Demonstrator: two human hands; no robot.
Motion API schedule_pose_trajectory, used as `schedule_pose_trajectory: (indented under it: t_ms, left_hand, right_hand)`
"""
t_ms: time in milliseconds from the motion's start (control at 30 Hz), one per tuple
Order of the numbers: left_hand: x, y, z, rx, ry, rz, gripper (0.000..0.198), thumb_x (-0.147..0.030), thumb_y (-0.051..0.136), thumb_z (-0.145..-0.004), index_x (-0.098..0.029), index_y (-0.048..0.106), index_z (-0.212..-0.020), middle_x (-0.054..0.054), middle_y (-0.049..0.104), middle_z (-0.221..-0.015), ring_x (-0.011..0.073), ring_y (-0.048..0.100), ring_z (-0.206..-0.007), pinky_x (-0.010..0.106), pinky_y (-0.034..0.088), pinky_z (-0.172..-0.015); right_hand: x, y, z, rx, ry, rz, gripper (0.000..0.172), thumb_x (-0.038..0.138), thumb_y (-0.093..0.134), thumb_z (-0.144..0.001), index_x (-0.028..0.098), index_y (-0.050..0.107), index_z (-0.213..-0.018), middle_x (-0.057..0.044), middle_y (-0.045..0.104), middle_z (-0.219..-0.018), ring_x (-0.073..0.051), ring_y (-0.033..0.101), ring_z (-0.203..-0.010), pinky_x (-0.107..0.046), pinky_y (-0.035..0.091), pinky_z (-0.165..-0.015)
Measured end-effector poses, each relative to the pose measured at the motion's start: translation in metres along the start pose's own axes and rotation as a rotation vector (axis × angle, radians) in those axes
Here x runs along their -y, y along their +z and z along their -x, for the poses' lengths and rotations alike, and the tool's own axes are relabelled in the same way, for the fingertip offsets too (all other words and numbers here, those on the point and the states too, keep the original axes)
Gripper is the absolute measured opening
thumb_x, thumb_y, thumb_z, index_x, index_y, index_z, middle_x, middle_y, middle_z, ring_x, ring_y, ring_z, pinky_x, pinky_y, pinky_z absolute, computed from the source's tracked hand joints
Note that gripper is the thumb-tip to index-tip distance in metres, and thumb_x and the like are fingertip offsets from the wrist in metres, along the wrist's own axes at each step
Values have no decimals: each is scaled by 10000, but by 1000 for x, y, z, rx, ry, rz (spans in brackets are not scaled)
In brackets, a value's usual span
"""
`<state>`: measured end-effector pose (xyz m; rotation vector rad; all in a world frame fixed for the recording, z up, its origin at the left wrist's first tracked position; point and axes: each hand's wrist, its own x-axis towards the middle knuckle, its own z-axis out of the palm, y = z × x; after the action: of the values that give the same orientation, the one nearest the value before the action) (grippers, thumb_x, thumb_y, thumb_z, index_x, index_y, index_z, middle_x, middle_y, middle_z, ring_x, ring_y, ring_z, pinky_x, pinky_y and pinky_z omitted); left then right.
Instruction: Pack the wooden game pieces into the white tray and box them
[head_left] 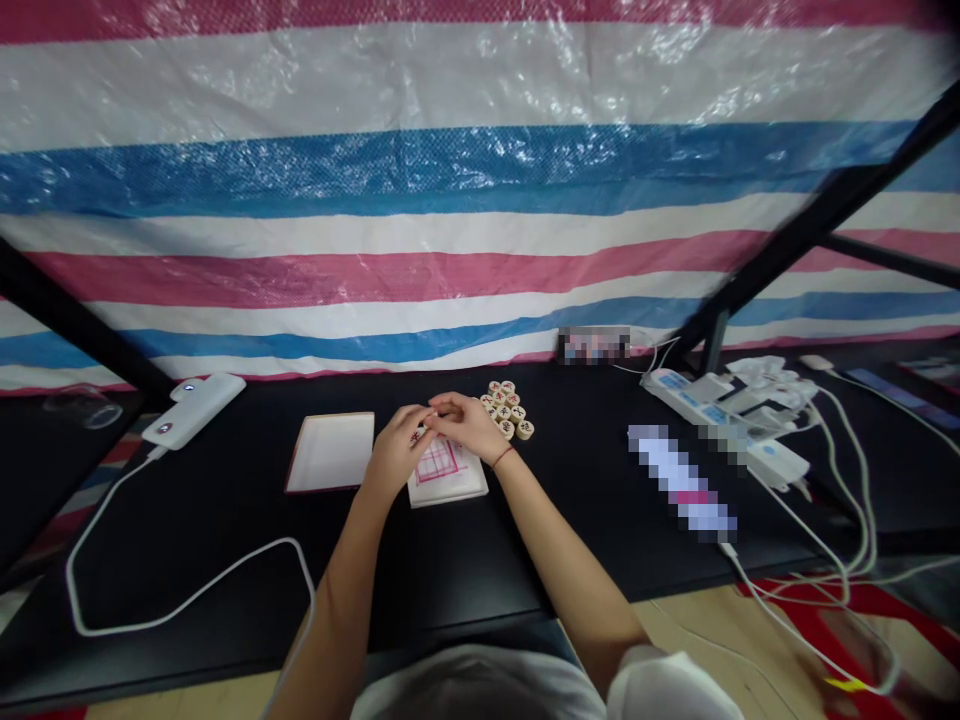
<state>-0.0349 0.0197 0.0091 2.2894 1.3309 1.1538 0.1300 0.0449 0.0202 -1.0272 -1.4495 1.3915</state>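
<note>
The plastic sheet (405, 275) over there runs in red, white and blue stripes; the desk (450, 580) is plain black. The round pieces (525, 429) are cream, marked in red or black. The white board (454, 492) carries pink grid lines (438, 463), and the pale tray (334, 450) shows a dark red edge.

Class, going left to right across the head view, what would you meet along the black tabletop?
White corded device, shallow white-lined tray, left hand, right hand, clustered xiangqi pieces, pixelated object at the back, white power strip.
</note>
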Motion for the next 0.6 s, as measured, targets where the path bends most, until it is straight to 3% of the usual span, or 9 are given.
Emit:
schedule_pose_trajectory:
  t_ms: [100, 200, 367, 600]
  left_hand:
    - [2, -2, -1, -27, -10, -1, 257, -252, 574, -887, -243, 609, -1141, 55, 620, -1081, 188, 629, -1005, 316, 520, -895]
    - [5, -5, -1, -58, -42, -2, 219, -237, 595, -863, -229, 630, -1079, 55, 608, -1053, 184, 628, -977, 318, 522, -884]
    - [8, -6, -1, -86, -121, 46, 72, -252, 613, -828, -210, 631, -883, 35, 600, -950, 163, 628, -873, 306, 537, -809]
    - [8, -4, 1, -115, -163, 36, 47, -259, 614, -830, -217, 620, -849, 30, 676, -937, 170, 647, -893, 311, 522, -814]
  right_hand:
    - [-4, 2, 4, -69, 18, -143, 395, 398, 791, -651, 193, 625, -945, -28, 706, -890, -137, 685, -720, -262, 576, -675]
    - [-3, -3, 8, -165, 27, -200, 415, 432, 793, -643, 196, 629, -942, -30, 696, -907, -149, 692, -714, -246, 570, -590]
    - [-4, -10, 14, -262, 2, -189, 384, 469, 770, -668, 187, 646, -898, -34, 693, -876, -158, 686, -680, -226, 533, -496]
    - [-5, -15, 17, -353, -29, -157, 384, 487, 764, -659, 180, 648, -858, -13, 677, -755, -123, 630, -587, -247, 523, -539]
